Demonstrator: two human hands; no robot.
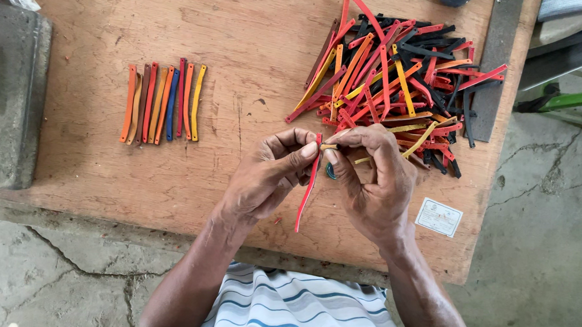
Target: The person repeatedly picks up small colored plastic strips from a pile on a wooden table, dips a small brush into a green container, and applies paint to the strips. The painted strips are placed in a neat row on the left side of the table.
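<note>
Nearest the body, above the striped shirt (297, 311), the two hands are brought together over the near half of the table (107, 175). A red strip (308, 187) is pinched at its top end between thumb and forefinger of the left hand (271, 176), and its long axis is seen running almost straight toward the body, the free lower end hanging clear of both palms. The right hand (375, 183) is closed on a small yellowish piece (329, 147) pressed against the strip's top, so both hands meet at that one point; a dark ring-like bit just below the fingertips cannot be made out. The near table edge lies just beneath the wrists. Farther off and to the right, a loose pile of strips (399, 77) in red, black, orange and yellow is spread just beyond the right hand, which is the nearer one to it. Well apart to the left, a tidy row of strips (165, 104) is laid side by side, with bare wood between it and the hands.
</note>
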